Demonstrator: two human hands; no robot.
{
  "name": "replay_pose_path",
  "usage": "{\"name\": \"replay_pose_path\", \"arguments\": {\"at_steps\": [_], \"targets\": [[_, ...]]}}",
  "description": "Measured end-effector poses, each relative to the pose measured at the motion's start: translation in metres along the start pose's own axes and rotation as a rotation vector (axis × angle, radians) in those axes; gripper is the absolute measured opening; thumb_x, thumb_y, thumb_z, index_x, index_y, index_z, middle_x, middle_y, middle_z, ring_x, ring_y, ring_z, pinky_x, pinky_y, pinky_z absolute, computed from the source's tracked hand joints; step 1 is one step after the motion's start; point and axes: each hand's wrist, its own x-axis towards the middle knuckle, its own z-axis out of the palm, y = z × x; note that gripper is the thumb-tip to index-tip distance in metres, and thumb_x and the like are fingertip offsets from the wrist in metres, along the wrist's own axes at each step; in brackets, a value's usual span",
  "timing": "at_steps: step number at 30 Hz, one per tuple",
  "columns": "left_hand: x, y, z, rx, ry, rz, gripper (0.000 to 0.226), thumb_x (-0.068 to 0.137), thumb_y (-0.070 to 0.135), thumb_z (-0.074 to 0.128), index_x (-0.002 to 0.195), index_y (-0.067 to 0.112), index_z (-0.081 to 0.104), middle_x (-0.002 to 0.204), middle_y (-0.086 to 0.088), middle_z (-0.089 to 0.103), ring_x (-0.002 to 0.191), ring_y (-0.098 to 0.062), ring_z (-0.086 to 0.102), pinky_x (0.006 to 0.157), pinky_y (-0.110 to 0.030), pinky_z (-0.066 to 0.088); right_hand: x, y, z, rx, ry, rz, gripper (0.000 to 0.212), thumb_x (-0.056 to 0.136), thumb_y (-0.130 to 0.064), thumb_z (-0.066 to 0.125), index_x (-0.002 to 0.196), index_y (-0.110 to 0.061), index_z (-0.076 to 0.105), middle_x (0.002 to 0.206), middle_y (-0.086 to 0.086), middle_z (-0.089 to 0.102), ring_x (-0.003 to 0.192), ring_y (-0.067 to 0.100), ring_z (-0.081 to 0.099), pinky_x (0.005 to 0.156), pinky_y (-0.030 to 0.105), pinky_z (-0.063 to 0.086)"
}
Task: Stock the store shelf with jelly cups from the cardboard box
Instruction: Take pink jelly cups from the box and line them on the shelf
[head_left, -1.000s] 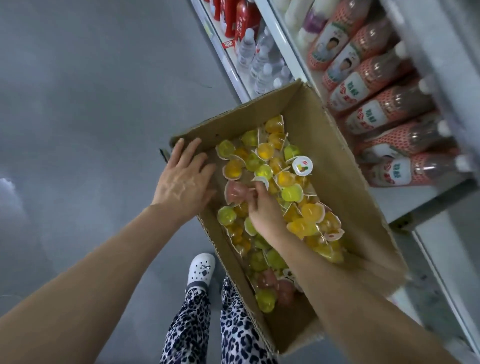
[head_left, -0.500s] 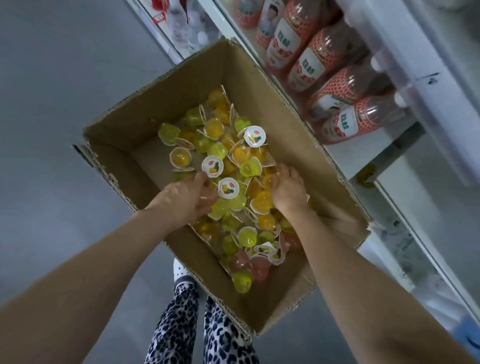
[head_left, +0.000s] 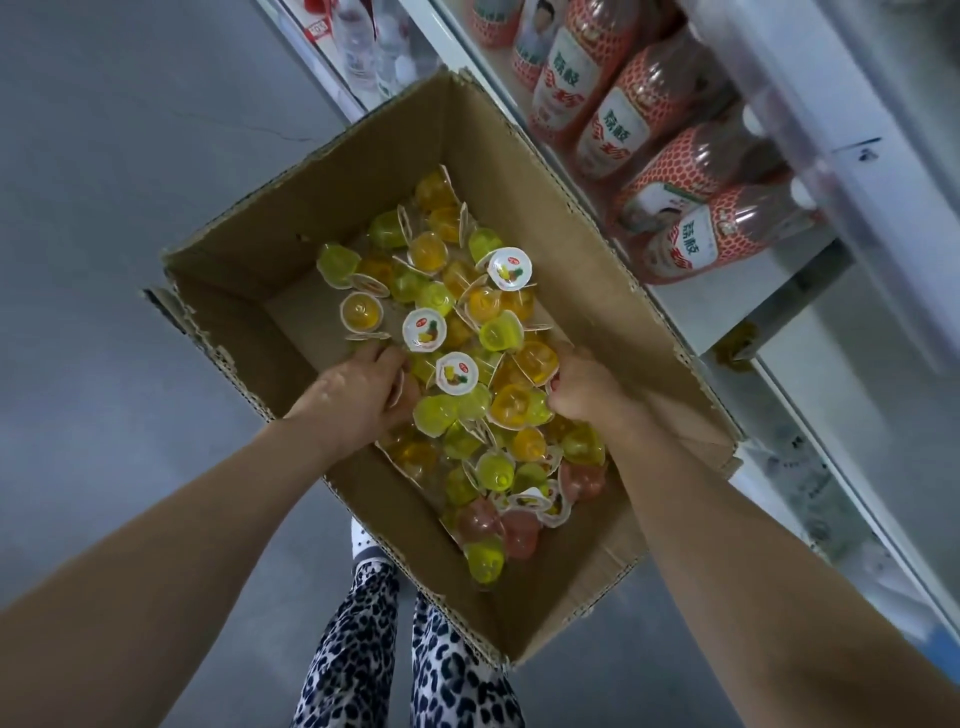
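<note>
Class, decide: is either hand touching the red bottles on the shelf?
No, the left hand and right hand are both in the cardboard box among the jelly cups.

Left forearm (head_left: 182, 525), right forearm (head_left: 737, 551): bare along whole visible length, frame corner to wrist. Left hand (head_left: 358, 400), right hand (head_left: 582, 389): bare. One nail (head_left: 554, 385) on right hand looks reddish; too small to confirm polish. Trousers (head_left: 353, 660): leopard-type print, dark irregular spots on whitish-grey ground, both legs in view at bottom of frame. Shoe (head_left: 364, 545): white, small dark dots on upper, only part showing.
</note>
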Motion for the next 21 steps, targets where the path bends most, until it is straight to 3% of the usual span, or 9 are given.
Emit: {"name": "replay_pose_path", "arguments": {"at_steps": [2, 6, 9, 14, 18, 21], "targets": [[-0.003, 0.002, -0.003, -0.003, 0.029, 0.016, 0.040, 0.089, 0.034, 0.061, 0.120, 0.012, 0.051, 0.117, -0.009, 0.051, 0.097, -0.032, 0.060, 0.081, -0.041, 0.049, -0.006, 0.007, 0.010, -0.080, 0.092, 0.047, 0.074, 0.087, -0.026, 0.069, 0.150, -0.030, 0.029, 0.142, 0.011, 0.047, 0.127, 0.035, 0.049, 0.102, 0.047, 0.045], [-0.007, 0.005, -0.007, -0.018, 0.116, 0.052, 0.040, 0.090, 0.038, 0.060, 0.119, 0.012, 0.049, 0.111, -0.010, 0.054, 0.096, -0.031, 0.059, 0.080, -0.040, 0.048, -0.008, 0.012, 0.018, -0.135, 0.272, 0.047, 0.062, 0.087, -0.040, 0.069, 0.142, -0.032, 0.041, 0.133, 0.005, 0.059, 0.123, 0.032, 0.048, 0.102, 0.041, 0.039], [-0.011, 0.008, -0.009, -0.050, 0.143, 0.032, 0.043, 0.089, 0.043, 0.061, 0.117, 0.013, 0.045, 0.105, -0.010, 0.057, 0.097, -0.028, 0.057, 0.082, -0.038, 0.046, -0.021, 0.011, 0.020, 0.023, 0.327, 0.097, 0.062, 0.081, -0.047, 0.072, 0.133, -0.031, 0.043, 0.127, 0.005, 0.060, 0.119, 0.035, 0.053, 0.099, 0.043, 0.043], [-0.031, 0.027, -0.021, -0.036, 0.198, 0.095, 0.044, 0.089, 0.040, 0.063, 0.118, 0.010, 0.049, 0.108, -0.013, 0.056, 0.098, -0.033, 0.056, 0.080, -0.037, 0.043, -0.082, 0.012, 0.023, 0.274, 0.489, 0.046, 0.050, 0.081, -0.037, 0.072, 0.121, -0.022, 0.047, 0.118, 0.011, 0.060, 0.108, 0.034, 0.060, 0.089, 0.040, 0.052], [-0.061, 0.055, -0.041, -0.010, 0.245, 0.230, 0.043, 0.087, 0.034, 0.066, 0.121, 0.012, 0.053, 0.112, -0.014, 0.054, 0.098, -0.033, 0.055, 0.083, -0.040, 0.047, -0.152, 0.014, 0.016, 0.295, 0.612, -0.035, 0.039, 0.082, -0.038, 0.068, 0.118, -0.026, 0.058, 0.115, 0.007, 0.058, 0.107, 0.026, 0.057, 0.095, 0.036, 0.048], [-0.086, 0.080, -0.065, -0.003, 0.239, 0.315, 0.044, 0.086, 0.032, 0.068, 0.125, 0.017, 0.056, 0.116, -0.011, 0.052, 0.101, -0.032, 0.055, 0.087, -0.039, 0.046, -0.213, 0.018, 0.003, 0.310, 0.788, -0.098, 0.032, 0.080, -0.034, 0.067, 0.108, -0.021, 0.061, 0.101, 0.009, 0.062, 0.099, 0.031, 0.058, 0.086, 0.038, 0.049]]}}
